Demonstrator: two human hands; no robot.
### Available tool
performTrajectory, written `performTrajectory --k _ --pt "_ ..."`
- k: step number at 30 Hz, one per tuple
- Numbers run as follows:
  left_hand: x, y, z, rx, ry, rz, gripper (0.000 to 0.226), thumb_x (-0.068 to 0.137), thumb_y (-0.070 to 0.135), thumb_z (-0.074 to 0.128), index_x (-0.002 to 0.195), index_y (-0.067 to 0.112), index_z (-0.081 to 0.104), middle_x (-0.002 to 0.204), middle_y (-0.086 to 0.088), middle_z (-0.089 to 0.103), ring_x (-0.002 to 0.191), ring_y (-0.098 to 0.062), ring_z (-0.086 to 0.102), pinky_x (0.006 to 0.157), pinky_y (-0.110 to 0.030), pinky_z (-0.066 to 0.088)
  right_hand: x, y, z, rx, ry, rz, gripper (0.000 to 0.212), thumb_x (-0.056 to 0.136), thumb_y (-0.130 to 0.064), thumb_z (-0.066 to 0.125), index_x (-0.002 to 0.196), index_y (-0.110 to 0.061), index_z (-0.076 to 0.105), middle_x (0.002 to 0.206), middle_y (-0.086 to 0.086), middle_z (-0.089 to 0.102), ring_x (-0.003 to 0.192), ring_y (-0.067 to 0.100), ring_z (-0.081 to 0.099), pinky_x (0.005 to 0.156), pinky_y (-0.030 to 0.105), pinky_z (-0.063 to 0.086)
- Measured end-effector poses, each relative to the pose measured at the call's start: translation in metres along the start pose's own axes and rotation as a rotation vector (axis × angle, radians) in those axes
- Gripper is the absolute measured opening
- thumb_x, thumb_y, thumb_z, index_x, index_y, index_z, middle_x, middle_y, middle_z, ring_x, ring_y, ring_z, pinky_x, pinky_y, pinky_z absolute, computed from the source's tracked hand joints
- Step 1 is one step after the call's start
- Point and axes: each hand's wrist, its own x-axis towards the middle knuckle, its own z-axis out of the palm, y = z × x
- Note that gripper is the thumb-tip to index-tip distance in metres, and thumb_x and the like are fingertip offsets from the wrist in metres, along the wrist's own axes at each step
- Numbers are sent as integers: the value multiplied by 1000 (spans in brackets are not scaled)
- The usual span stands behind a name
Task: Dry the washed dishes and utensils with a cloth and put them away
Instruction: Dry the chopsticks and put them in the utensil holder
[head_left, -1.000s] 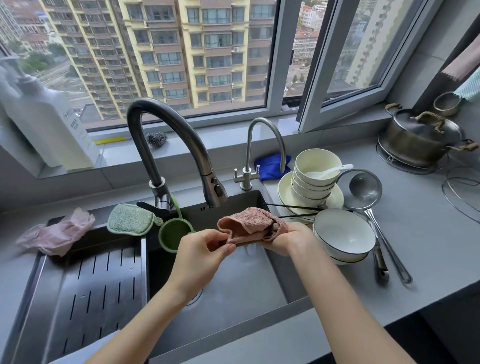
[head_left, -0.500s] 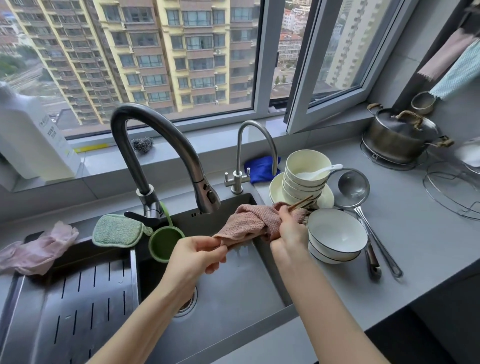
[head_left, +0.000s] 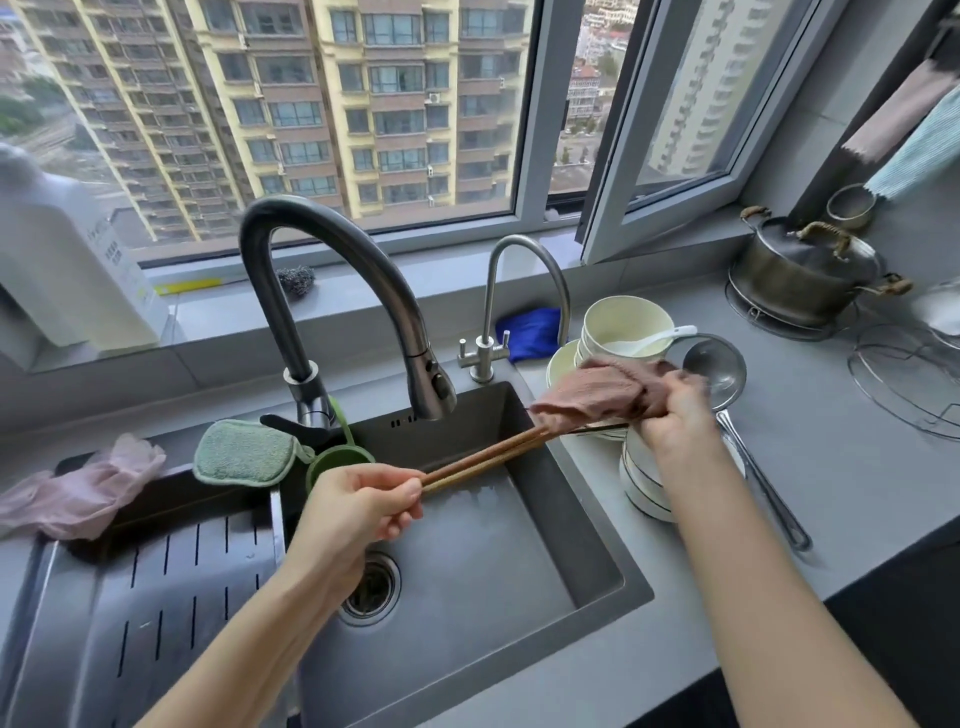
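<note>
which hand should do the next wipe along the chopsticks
Right. The right hand already grips the pink cloth, wrapped around the far ends of the chopsticks. The left hand pinches their near ends over the sink, steadying them.

The left hand (head_left: 358, 506) pinched thin brown wooden chopsticks (head_left: 488, 457); the right hand (head_left: 675, 415) gripped a bunched pink cloth (head_left: 602, 392) around their far ends.

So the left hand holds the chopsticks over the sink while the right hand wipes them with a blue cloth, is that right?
Not quite: the cloth is pink, not blue, as the head view shows. The blue cloth lies untouched behind the small tap. The rest holds: the left hand holds the chopsticks over the sink while the right hand wipes them.
</note>
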Motion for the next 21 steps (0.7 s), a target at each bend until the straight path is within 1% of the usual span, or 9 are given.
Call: performTrajectory --k 1,4,6,8,12,15,17,19,21 --pt "0 1 -8 -16 30 -11 10 85 -10 59 84 -5 67 56 -13 58 38 -7 49 36 -12 38 2 -11 -5 21 18 -49 19 98 -14 48 80 -21 48 86 -1 60 75 18 59 43 37 53" --pt "1 0 -14 -69 57 -24 9 86 -9 57 86 -6 65 60 -15 58 39 -6 49 37 -10 41 -13 -24 -25 -92 55 -150 19 99 -19 47 80 -21 49 83 -3 60 69 17 57 57 32 46" --pt "3 -5 -5 -102 87 -27 9 87 -8 57 85 -4 65 61 -15 60 39 -6 51 39 -10 43 -23 -7 -40 -151 89 -177 24 99 -19 47 75 -19 51 77 -2 60 60 18 55 53 28 42" --pt "8 -14 3 -136 137 -48 10 88 -7 57 85 -4 65 63 -15 60 40 -5 53 41 -11 45 -30 5 -51 -128 92 -161 29 99 -19 43 70 -18 49 70 -2 59 52 18 54 52 28 46" --pt "14 -31 4 -196 200 -154 15 90 -5 55 79 -1 64 65 -14 60 40 -5 52 39 -11 44 -13 -12 -72 130 58 -126 26 92 -13 38 68 -21 43 63 -9 57 72 15 56 67 29 51" --pt "15 -36 -1 -237 218 -212 17 92 -4 52 78 -1 61 65 -13 57 34 -3 50 36 -11 43 -7 -33 -87 180 65 -171 13 83 -11 45 77 -21 50 70 -9 63 78 14 66 69 30 53" --pt "16 -36 -1 -269 230 -231 17 93 -3 51 78 -1 60 65 -13 56 33 -3 49 34 -11 42 -22 -31 -85 170 -9 -110 18 83 -9 44 69 -21 47 57 -12 60 60 6 65 71 24 50" --pt "16 -33 10 -281 202 -236 15 92 -2 52 80 -2 61 65 -13 57 37 -5 50 36 -11 42 -35 -12 -76 201 -78 -18 24 82 -11 43 61 -23 47 46 -12 56 47 3 60 63 18 48" --pt "14 -30 30 -271 156 -215 13 92 -1 53 82 -2 61 66 -13 58 45 -9 51 39 -11 45 -41 20 -64 140 -140 88 43 97 -26 35 57 -20 49 47 -7 57 54 12 62 68 25 51"
